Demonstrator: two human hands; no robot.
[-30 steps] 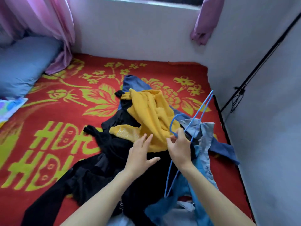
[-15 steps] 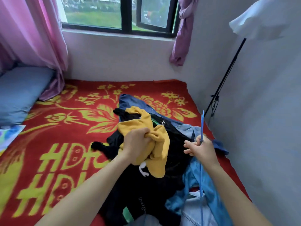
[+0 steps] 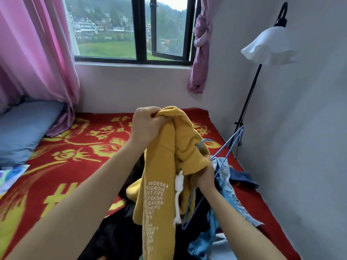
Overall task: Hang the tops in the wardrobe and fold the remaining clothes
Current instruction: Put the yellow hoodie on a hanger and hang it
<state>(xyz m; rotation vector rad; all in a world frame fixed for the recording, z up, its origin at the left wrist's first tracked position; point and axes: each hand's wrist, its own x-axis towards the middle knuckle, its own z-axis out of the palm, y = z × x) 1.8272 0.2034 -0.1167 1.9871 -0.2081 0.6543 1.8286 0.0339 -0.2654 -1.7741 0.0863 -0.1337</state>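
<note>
1. Hanging of a top looks like the step in hand: the yellow top (image 3: pixel 159 166) is lifted off the heap and held up over the bed, not yet on its hanger.
2. The left hand (image 3: pixel 146 126) is closed tight on a bunch of fabric at the garment's highest point, so the rest hangs down with the printed lettering and a white drawstring (image 3: pixel 178 186) facing the camera.
3. The right hand (image 3: pixel 206 177) sits lower, partly under a yellow fold, fingers wrapped round the blue hanger (image 3: pixel 228 145). The hanger's hook pokes out just above the fold and its wire frame slants away to the right.
4. My judgement is that the next move calls for finding the neck or hem opening, which is bunched and not plainly visible, and feeding one hanger shoulder in at a time. The wardrobe is not in view.
5. Other clothes wait below: a black garment (image 3: pixel 120 239) under the forearms and light blue denim (image 3: pixel 227 186) beside the right wrist.
6. All of this lies on a red blanket (image 3: pixel 75 147) with yellow flowers. A blue pillow (image 3: pixel 24 128) lies at far left.
7. Behind are a black-framed window (image 3: pixel 139 30), a pink curtain (image 3: pixel 33 53), a knotted purple curtain (image 3: pixel 201 45) and a white-shaded floor lamp (image 3: pixel 268 45) against the right wall.
</note>
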